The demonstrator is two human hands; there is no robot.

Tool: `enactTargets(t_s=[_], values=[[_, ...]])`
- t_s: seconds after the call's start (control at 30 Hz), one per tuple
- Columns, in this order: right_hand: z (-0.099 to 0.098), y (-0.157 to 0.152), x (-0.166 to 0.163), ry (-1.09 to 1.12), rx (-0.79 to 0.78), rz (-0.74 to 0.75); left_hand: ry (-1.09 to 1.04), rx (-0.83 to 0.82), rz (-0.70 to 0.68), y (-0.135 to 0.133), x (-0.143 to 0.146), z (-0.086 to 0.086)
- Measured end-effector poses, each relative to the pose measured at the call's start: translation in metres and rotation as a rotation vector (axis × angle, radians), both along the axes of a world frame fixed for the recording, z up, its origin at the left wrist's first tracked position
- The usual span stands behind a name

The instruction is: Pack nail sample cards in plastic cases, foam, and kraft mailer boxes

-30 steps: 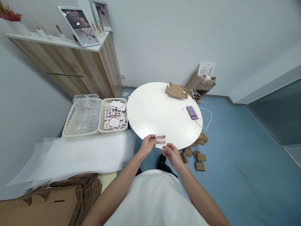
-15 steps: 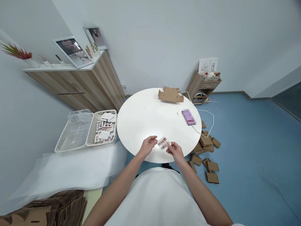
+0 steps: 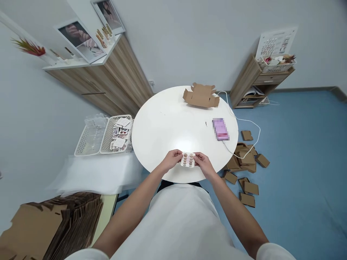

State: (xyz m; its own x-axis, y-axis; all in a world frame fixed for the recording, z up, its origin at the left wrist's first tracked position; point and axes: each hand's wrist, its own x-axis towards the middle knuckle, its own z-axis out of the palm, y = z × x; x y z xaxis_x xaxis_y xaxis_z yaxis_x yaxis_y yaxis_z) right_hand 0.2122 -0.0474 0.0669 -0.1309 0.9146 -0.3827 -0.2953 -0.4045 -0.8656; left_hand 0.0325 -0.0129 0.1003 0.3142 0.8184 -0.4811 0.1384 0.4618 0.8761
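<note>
**Pale room, white counter (image 3: 159,137), one small card (image 3: 187,159) between two hands**

Around us are grey walls (image 3: 189,43) and a blue floor (image 3: 298,144); a wood-grain cabinet (image 3: 127,68) stands beyond the counter to the left, and on the counter we see an unfolded cardboard box (image 3: 201,96) near the far edge and a blurred purple device (image 3: 221,130) to the right, with a white cable (image 3: 244,120) looping out past the rim.

The card, white with two columns of glossy brownish pieces, is over the near part of the counter; we cannot tell whether it touches the surface or is held just above it.

What could go wrong, we judge, starts with the grip: it takes in only the side edges, so a loosened pinch could let the card slip; squeezing the two sides towards each other could bow it and work a piece loose; a fingertip straying inward could smudge or shift the pieces nearest the edges.

Both forearms (image 3: 143,189) reach forward and converge in front of the white shirt (image 3: 173,224); our left hand (image 3: 172,159) has its fingers (image 3: 177,156) closed on the card's left edge; our right hand (image 3: 204,163) mirrors it, fingers pinched on the right edge.
</note>
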Motion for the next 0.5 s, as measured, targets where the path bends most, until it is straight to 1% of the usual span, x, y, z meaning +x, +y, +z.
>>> enactTargets(t_s=[0.13, 0.23, 0.3, 0.37, 0.43, 0.5], values=[[-0.005, -0.002, 0.006, 0.095, -0.086, -0.065, -0.014, -0.051, 0.141, 0.002, 0.008, -0.005], [-0.006, -0.008, 0.005, 0.118, -0.097, -0.07, -0.052, -0.081, 0.21, 0.003, 0.018, -0.007], [-0.005, -0.01, 0.001, 0.108, -0.084, -0.085, -0.077, -0.097, 0.221, 0.002, 0.026, -0.009], [-0.003, -0.01, -0.002, 0.084, -0.079, -0.138, -0.09, -0.113, 0.212, -0.001, 0.034, -0.01], [-0.002, -0.008, -0.002, 0.06, -0.075, -0.192, -0.087, -0.132, 0.186, -0.005, 0.038, -0.011], [-0.001, -0.005, 0.002, 0.042, -0.056, -0.214, -0.06, -0.124, 0.151, -0.007, 0.039, -0.011]])
